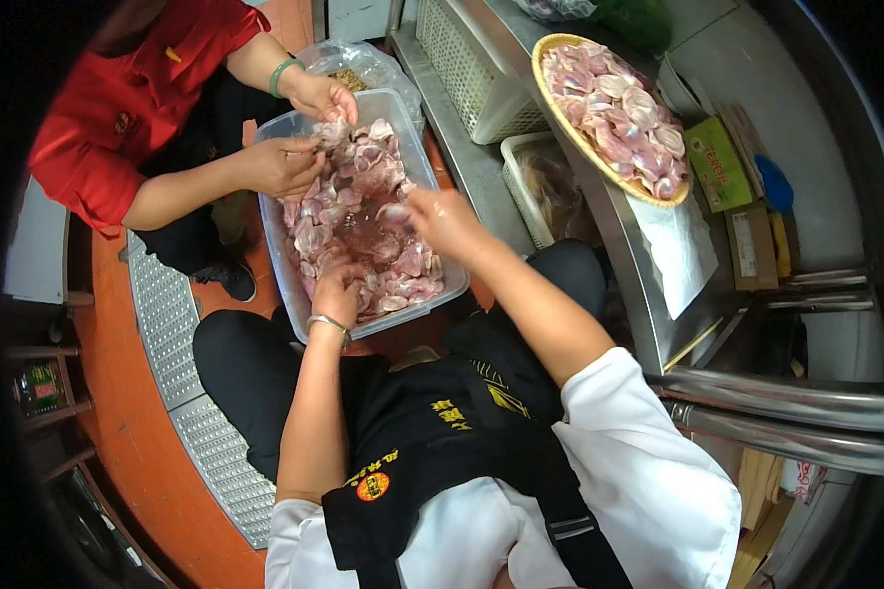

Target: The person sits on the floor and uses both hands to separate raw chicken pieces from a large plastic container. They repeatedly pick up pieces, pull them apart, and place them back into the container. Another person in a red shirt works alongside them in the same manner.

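A clear plastic tub [283, 263] full of raw pink meat pieces [363, 211] stands on the floor in front of my knees. My left hand [335, 291], with a metal bracelet at the wrist, is down in the meat at the tub's near edge, fingers curled into the pieces. My right hand [442, 218] hovers over the tub's right side and pinches one meat piece [395, 212]. Across the tub, a person in a red shirt has both hands [300, 133] on meat at the far end.
A round woven tray [552, 54] heaped with more meat pieces sits on a steel counter [648, 314] to the right. White perforated baskets [462, 69], cartons and a plastic bag are nearby. A metal floor grate [167, 324] runs along the left.
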`<state>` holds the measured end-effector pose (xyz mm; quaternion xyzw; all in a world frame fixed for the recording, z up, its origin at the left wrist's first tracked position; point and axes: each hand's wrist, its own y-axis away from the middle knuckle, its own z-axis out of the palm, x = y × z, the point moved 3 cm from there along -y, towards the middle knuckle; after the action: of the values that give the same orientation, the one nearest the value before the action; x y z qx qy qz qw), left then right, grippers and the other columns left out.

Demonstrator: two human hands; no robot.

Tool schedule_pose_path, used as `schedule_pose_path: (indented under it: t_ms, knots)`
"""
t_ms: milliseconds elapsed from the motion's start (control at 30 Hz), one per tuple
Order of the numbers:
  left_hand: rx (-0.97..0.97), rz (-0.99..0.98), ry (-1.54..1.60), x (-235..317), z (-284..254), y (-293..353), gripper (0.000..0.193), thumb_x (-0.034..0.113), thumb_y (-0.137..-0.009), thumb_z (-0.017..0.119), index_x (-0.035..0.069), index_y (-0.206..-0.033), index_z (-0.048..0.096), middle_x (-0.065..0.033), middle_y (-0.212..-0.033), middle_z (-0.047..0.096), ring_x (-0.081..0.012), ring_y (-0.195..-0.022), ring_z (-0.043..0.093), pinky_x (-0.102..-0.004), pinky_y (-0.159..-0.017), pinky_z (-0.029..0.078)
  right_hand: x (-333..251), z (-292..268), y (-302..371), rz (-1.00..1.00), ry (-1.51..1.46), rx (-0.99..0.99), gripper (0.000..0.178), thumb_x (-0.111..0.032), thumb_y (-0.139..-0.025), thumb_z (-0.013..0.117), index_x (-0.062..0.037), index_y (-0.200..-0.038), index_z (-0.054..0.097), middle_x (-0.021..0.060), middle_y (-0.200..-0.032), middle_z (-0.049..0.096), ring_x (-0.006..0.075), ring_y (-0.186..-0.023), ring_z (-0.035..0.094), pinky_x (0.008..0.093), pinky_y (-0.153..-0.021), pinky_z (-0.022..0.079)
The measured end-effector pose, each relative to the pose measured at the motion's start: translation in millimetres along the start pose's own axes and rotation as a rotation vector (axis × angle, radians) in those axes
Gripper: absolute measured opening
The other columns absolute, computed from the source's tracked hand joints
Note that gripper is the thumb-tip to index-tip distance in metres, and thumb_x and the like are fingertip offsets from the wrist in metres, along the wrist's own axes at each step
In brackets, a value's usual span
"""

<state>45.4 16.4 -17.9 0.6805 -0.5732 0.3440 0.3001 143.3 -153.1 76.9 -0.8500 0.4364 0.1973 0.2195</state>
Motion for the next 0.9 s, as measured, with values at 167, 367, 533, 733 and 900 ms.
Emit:
schedule_pose_path:
  t_ms: [167, 367, 533, 733, 900]
  knots:
    - [0.32, 0.072, -0.023, -2.8, -21.4, 7.2, 0.023, 0.007, -0.067, 0.054, -0.002, -0.088, 0.059, -0.0143, -0.105, 0.055, -0.0257, -0.089, 0.057, -0.0308, -0.081, 0.044, -29.8, -141.8, -3.8, 0.322, -0.11, 0.307, 0.019, -0.019, -0.082, 0.046, -0.0029, -0.084, 0.056, 0.0105, -0.074, 0.061, 0.0215, -0.072, 0.059, 0.0359, -0.065, 0.046]
    - [0.341, -0.064, 0.157, -11.6, -21.5, 2.7, 0.025, 0.005, -0.068, 0.054, 0.003, -0.093, 0.06, -0.0142, -0.104, 0.054, -0.0223, -0.091, 0.055, -0.0284, -0.079, 0.044, 65.0, -291.4, 17.2, 0.493, 0.664, 0.641, 0.032, -0.025, -0.078, 0.05, -0.005, -0.102, 0.057, 0.0157, -0.093, 0.061, 0.0251, -0.087, 0.058, 0.0341, -0.078, 0.044]
    - [0.402, -0.175, 0.349, -32.0, -18.8, 0.6, 0.039, 0.003, -0.065, 0.056, 0.003, -0.104, 0.054, -0.0169, -0.117, 0.043, -0.0261, -0.101, 0.049, -0.0309, -0.085, 0.042, 5.8, -218.0, 14.7, 0.163, 0.053, 0.728, 0.028, -0.014, -0.072, 0.058, -0.0026, -0.098, 0.059, 0.0108, -0.088, 0.06, 0.0153, -0.08, 0.057, 0.0302, -0.073, 0.045]
    - [0.341, -0.225, 0.51, -25.2, -15.5, -3.2, 0.032, 0.0, -0.066, 0.055, 0.002, -0.098, 0.058, -0.0123, -0.102, 0.051, -0.0217, -0.087, 0.056, -0.0288, -0.077, 0.045, -2.2, 62.2, -2.9, 0.069, 0.153, -0.521, 0.028, -0.027, -0.073, 0.059, -0.0059, -0.091, 0.063, 0.0164, -0.089, 0.06, 0.029, -0.083, 0.058, 0.036, -0.074, 0.045]
    - [0.32, -0.267, 0.623, -31.0, -14.7, 0.7, 0.027, 0.0, -0.068, 0.055, 0.001, -0.095, 0.059, -0.01, -0.092, 0.055, -0.0174, -0.081, 0.056, -0.0267, -0.072, 0.045, 16.3, 157.0, 14.7, 0.209, 0.27, -0.752, 0.032, -0.026, -0.066, 0.062, -0.0046, -0.09, 0.062, 0.017, -0.086, 0.061, 0.0312, -0.081, 0.058, 0.0367, -0.072, 0.045]
